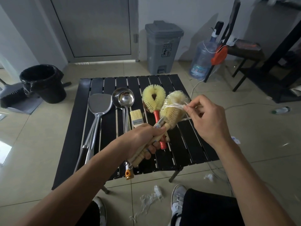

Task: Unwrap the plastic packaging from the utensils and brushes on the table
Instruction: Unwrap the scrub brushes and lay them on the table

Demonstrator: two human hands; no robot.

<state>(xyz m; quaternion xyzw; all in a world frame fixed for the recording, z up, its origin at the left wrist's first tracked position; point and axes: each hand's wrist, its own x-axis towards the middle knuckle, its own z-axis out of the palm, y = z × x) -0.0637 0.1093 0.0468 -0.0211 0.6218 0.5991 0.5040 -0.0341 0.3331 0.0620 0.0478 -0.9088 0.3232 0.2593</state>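
Left hand (pixel 143 137) grips wrapped brushes (pixel 172 110) (right hand (pixel 206 116) pinches plastic (pixel 176 106)).

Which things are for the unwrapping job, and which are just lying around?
For the job: wrapped brushes in the left hand, plastic wrap pinched by the right hand, spatula, ladle, red-handled brush, small flat brush, table.

Just lying about: grey bin, black bucket, water jug, dustpan, floor plastic scraps.
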